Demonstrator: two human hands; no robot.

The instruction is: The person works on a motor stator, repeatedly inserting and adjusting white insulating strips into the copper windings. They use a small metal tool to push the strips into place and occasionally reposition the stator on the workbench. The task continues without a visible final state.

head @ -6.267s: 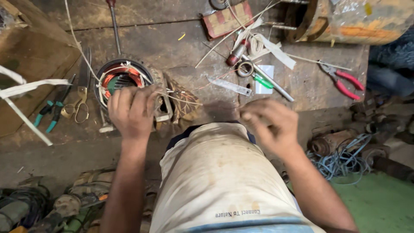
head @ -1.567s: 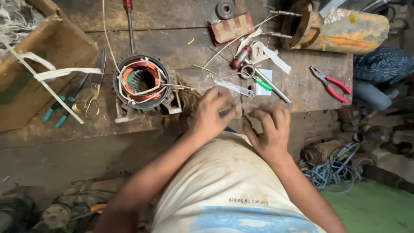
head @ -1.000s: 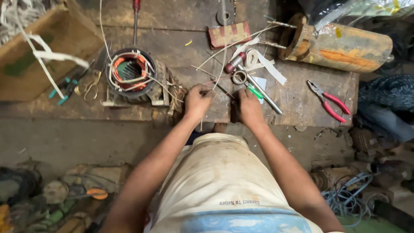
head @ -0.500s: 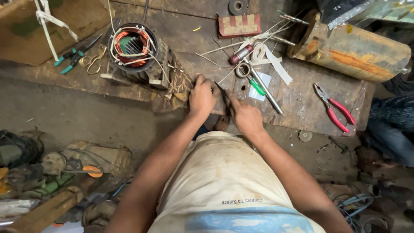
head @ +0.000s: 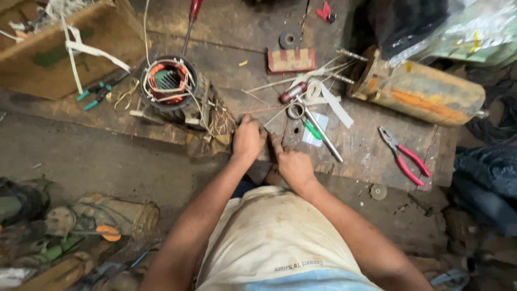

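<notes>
Copper-wound round motor stator stood on the worn wooden bench, left of my hands. My left hand lay curled at the bench's near edge beside the stator's loose leads; whether it pinched a wire I could not tell. My right hand, fingers bent, rested just beside it. I judged this a lead-sorting step needing a finer grip. Red-handled pliers lay well right.

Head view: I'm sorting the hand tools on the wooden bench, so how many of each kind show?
Red-handled pliers: 1
Teal-handled pliers: 1
Red-handled screwdriver: 1
Green-handled screwdriver: 1
Total: 4
</notes>
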